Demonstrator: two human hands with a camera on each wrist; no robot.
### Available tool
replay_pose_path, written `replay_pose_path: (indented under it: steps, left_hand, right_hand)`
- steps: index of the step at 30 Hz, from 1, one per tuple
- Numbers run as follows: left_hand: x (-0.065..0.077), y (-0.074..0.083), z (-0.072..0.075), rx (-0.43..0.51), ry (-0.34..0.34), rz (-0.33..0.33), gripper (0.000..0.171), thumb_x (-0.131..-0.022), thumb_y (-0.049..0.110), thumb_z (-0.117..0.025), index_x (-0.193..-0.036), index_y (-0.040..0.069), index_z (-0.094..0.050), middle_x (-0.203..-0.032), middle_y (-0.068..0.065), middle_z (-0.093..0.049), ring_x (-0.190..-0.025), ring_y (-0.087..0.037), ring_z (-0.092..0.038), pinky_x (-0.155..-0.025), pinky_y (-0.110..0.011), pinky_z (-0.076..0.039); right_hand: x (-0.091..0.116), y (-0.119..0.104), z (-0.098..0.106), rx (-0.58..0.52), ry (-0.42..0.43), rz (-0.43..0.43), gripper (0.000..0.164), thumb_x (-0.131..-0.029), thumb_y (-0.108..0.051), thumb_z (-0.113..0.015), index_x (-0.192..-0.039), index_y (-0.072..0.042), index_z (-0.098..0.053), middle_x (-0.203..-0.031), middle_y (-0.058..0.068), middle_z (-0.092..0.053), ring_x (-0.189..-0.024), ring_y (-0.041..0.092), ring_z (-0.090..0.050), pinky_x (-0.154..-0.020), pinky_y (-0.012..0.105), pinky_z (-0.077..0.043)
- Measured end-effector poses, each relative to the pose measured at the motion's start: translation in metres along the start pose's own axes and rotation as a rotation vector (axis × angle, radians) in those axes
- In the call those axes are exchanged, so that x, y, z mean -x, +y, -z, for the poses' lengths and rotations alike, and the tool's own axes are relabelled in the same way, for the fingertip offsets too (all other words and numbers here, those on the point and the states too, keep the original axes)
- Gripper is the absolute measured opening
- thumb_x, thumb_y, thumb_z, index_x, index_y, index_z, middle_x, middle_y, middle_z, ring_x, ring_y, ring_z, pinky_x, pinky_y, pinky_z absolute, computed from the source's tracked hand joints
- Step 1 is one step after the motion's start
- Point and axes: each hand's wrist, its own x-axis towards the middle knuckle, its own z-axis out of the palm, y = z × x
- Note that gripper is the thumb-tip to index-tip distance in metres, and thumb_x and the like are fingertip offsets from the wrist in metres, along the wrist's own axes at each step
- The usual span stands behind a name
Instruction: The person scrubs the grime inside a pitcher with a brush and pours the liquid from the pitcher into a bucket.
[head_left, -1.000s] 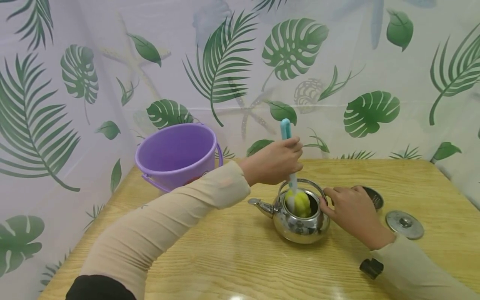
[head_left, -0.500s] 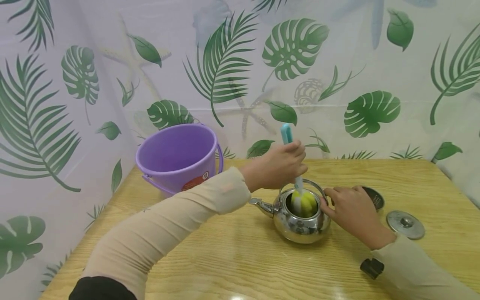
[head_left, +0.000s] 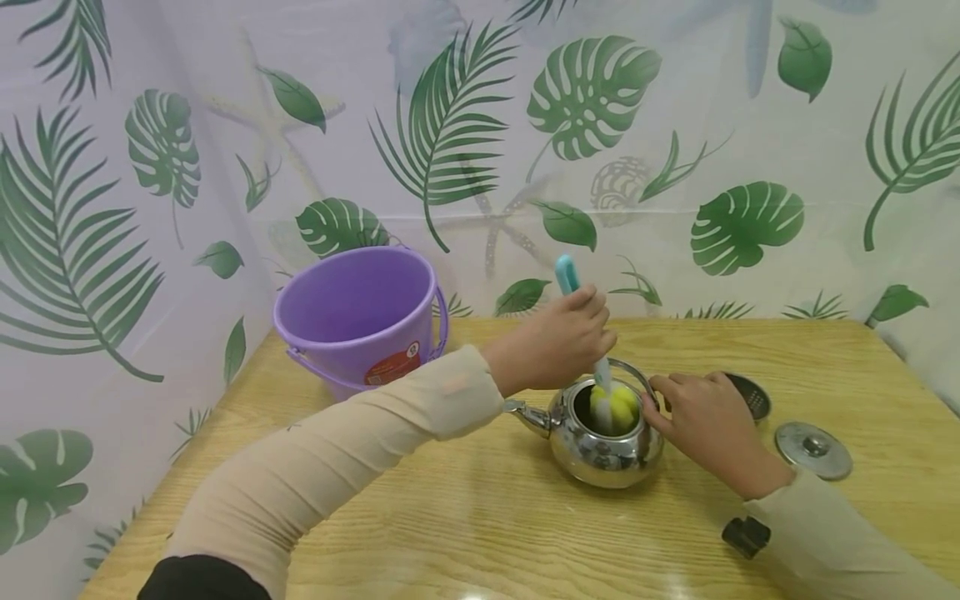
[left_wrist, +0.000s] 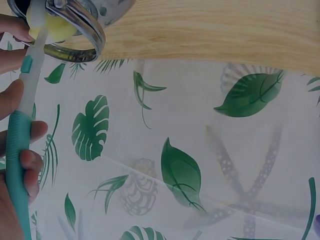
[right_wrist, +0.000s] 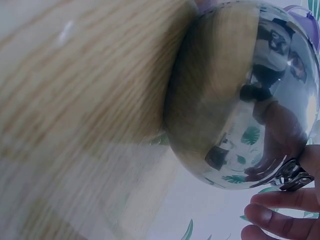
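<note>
My left hand [head_left: 553,343] grips a sponge brush [head_left: 567,275] by its teal and white handle. Its yellow sponge head [head_left: 619,408] is down inside the mouth of a shiny steel kettle [head_left: 603,458], toward the right side of the opening. In the left wrist view, fingers curl round the teal handle [left_wrist: 18,145]. My right hand [head_left: 705,427] pinches the kettle at the base of its raised hoop handle, thumb by the rim. The right wrist view shows fingers [right_wrist: 285,212] at the metal handle bracket [right_wrist: 294,177]. The spout points left.
A purple bucket [head_left: 352,367] stands at the back left of the wooden table [head_left: 450,517]. Right of the kettle lie a round steel lid [head_left: 813,450] and a perforated strainer [head_left: 752,398], partly behind my right hand. A leaf-patterned sheet [head_left: 480,150] hangs behind.
My left hand has moved the brush slightly right and down, shifting the sponge head from the left part of the kettle's mouth to the right. My right hand keeps its hold.
</note>
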Motion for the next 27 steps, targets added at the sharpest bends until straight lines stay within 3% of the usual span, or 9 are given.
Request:
replay_pose_path:
  steps: [9, 18, 27]
  left_hand:
    - [0.005, 0.004, -0.005, 0.047, 0.055, 0.034, 0.031, -0.093, 0.048, -0.046, -0.103, 0.022, -0.06, -0.105, 0.004, -0.065, -0.106, -0.016, -0.054, -0.097, -0.033, -0.029]
    - [0.011, 0.005, -0.009, 0.037, 0.136, 0.018, 0.025, -0.095, 0.04, -0.043, -0.099, 0.021, -0.059, -0.102, 0.004, -0.064, -0.102, -0.015, -0.052, -0.095, -0.031, -0.029]
    - [0.014, 0.006, -0.011, 0.052, 0.142, 0.004, 0.028, -0.093, 0.047, -0.046, -0.099, 0.021, -0.057, -0.103, 0.005, -0.062, -0.102, -0.015, -0.051, -0.098, -0.031, -0.03]
  right_hand:
    - [-0.001, -0.001, 0.001, -0.003, 0.019, 0.008, 0.026, -0.083, -0.024, -0.051, -0.074, -0.004, -0.065, -0.046, -0.003, -0.041, -0.04, 0.006, -0.027, -0.044, 0.028, -0.029]
    - [-0.002, 0.0, 0.002, -0.002, 0.016, 0.008, 0.024, -0.081, -0.023, -0.051, -0.073, -0.004, -0.064, -0.045, -0.004, -0.038, -0.04, 0.005, -0.024, -0.044, 0.027, -0.026]
    - [-0.001, 0.0, 0.001, 0.004, 0.004, 0.0, 0.022, -0.08, -0.023, -0.053, -0.072, -0.006, -0.064, -0.045, -0.005, -0.037, -0.039, 0.005, -0.019, -0.044, 0.025, -0.023]
